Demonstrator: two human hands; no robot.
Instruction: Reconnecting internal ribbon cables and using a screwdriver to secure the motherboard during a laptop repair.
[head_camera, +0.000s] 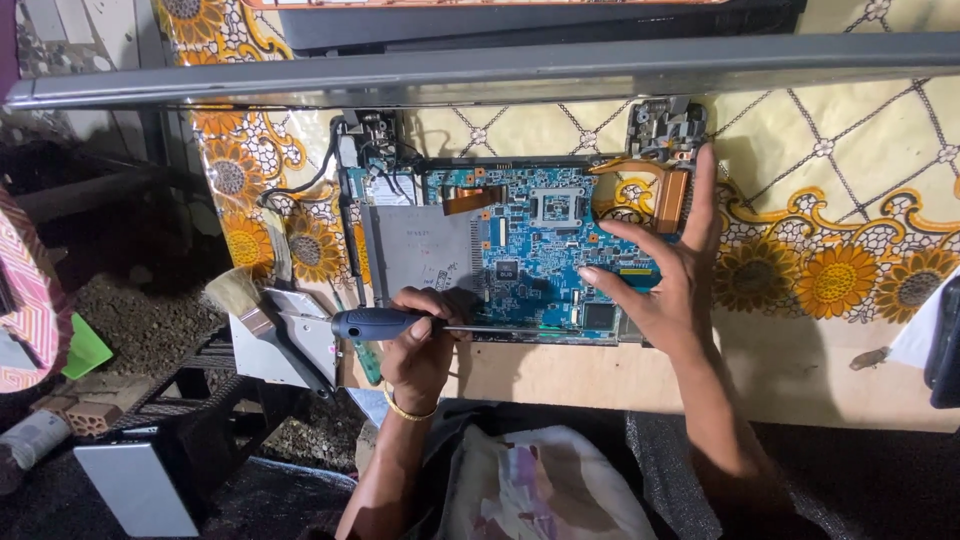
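A blue laptop circuit board (530, 245) lies on a table covered with a sunflower-print cloth (830, 270). My left hand (420, 345) grips a screwdriver (385, 323) with a dark blue handle; its thin shaft points right along the board's near edge. My right hand (670, 265) rests with fingers spread on the board's right side, the fingertips touching the blue surface. A grey metal plate (420, 250) covers the board's left part. A copper heat pipe (655, 180) curves at the board's upper right.
A laptop lid edge (500, 75) spans the top of the view. A brush (240, 295) and a flat metal drive (290, 345) lie at the table's left edge. A dark object (945, 345) sits at the far right. Clutter and a brick (90, 415) are on the floor at left.
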